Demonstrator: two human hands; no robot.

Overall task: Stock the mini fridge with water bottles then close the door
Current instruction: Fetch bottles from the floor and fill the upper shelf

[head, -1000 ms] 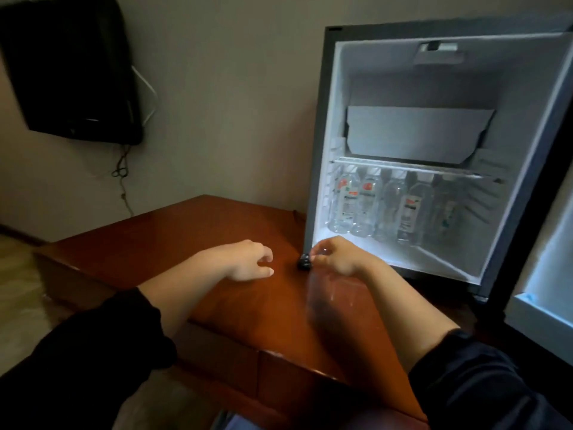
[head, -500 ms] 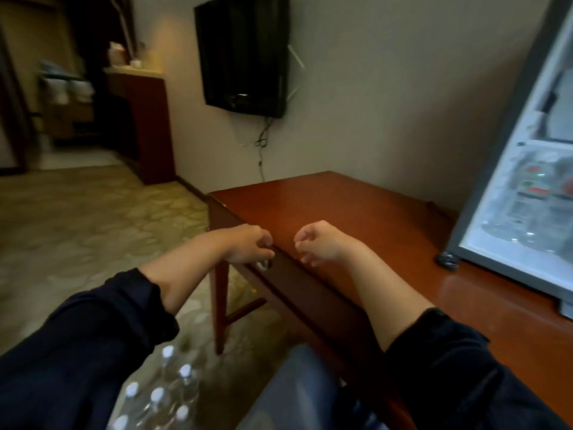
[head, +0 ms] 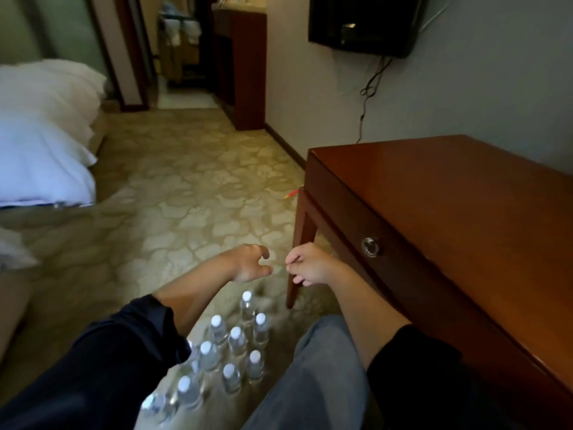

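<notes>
Swinging away from the fridge (now out of frame), both hands hang empty at centre: left hand (head: 248, 264) and right hand (head: 310, 268), fingers loosely curled. Clear white-capped plastic water bottles (head: 231, 346) stand on the patterned floor (head: 201, 187), lower centre, beside the reddish-brown wooden table (head: 465, 193). Best grasp an outer bottle's body, lifting straight up.

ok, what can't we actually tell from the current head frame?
- Mini fridge: outside the head view, so its door state and stock are unknown.
- Water bottles on the floor: the left sleeve covers some and the bottom edge cuts others, so no full count.
- Bottle labels: blurred, unreadable.
- Left hand, right hand: empty, loosely curled.
</notes>
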